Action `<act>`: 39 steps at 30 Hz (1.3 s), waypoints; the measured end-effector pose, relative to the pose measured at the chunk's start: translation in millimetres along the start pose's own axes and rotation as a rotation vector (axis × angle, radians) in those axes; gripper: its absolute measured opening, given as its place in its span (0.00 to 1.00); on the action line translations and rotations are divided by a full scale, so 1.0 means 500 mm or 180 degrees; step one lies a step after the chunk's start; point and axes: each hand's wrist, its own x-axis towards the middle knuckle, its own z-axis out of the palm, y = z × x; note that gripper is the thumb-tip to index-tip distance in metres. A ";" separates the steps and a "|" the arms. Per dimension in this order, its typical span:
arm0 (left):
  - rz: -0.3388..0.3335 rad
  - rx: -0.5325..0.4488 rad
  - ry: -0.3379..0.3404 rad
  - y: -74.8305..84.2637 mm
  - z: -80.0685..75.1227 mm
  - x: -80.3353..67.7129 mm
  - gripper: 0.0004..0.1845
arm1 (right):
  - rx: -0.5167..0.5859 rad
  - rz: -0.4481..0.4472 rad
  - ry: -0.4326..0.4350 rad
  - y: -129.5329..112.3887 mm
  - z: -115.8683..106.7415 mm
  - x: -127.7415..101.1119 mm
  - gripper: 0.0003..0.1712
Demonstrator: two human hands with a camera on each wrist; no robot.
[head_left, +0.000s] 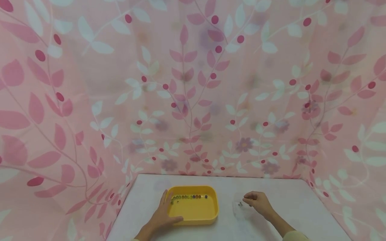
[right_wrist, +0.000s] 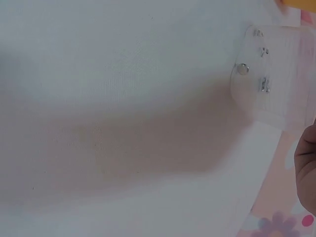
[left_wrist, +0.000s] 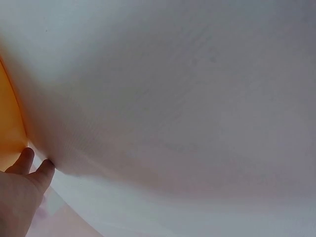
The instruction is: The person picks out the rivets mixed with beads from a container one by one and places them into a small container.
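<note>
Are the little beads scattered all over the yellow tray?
No, the beads sit in one row along the far wall of the yellow tray.

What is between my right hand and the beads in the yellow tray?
Only the tray's right wall and bare table lie between the right hand, at the clear bag, and the beads. The left hand holds the far side.

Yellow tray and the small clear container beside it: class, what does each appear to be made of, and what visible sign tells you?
Yellow tray: likely moulded plastic, smooth and matte; even colour, rounded corners, thick rim. Small clear container: probably transparent plastic, glossy; the table shows through it, though glass cannot be ruled out.
</note>
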 end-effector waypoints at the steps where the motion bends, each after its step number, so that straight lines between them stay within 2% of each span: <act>1: -0.0020 -0.0003 -0.0010 0.000 0.000 0.000 0.64 | -0.0017 -0.0006 0.0002 0.000 0.000 0.000 0.13; 11: -0.0088 -0.0059 -0.0007 0.001 -0.002 0.003 0.64 | -0.0176 -0.0048 0.0012 -0.003 0.001 0.003 0.17; 19: -0.0089 -0.0108 0.0003 -0.002 0.001 0.006 0.64 | -0.0157 0.0046 0.0195 -0.020 -0.012 0.008 0.15; 24: -0.0138 -0.0166 -0.0062 -0.005 0.005 0.004 0.64 | -0.0202 0.0054 0.0324 -0.031 -0.020 0.005 0.24; 26: -0.0177 -0.0190 -0.0086 -0.006 0.006 0.002 0.65 | -0.0410 -0.0110 0.0434 -0.037 -0.020 0.004 0.29; 29: -0.0206 -0.0192 -0.0105 -0.005 0.005 0.001 0.65 | -0.0829 -0.0550 0.0623 -0.046 -0.014 0.005 0.35; 35: -0.0013 -0.0100 0.0010 -0.003 0.001 0.000 0.63 | -0.1665 -0.1420 0.0921 -0.056 0.010 0.012 0.45; 39: 0.0034 -0.0070 0.0024 -0.001 0.000 -0.001 0.63 | -0.2132 -0.1648 0.1079 -0.063 0.027 0.009 0.49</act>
